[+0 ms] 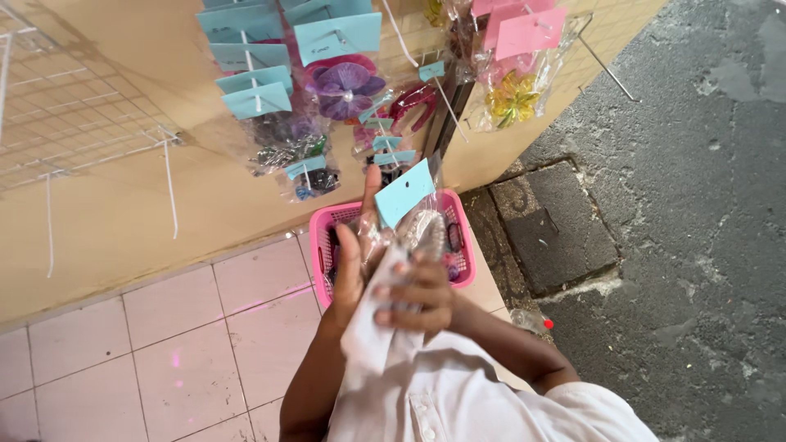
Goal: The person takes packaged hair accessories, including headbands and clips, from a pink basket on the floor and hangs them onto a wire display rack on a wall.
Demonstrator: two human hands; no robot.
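Holding a clear plastic packet with a blue card top between both hands, we keep it directly above the pink basket. Our left hand grips the packet's side with fingers closed around it. Our right hand presses a white cloth against the packet, fingers curled. Beyond our hands, more carded packets hang on wall hooks.

A pink basket sits directly on the pale pink tiled floor.
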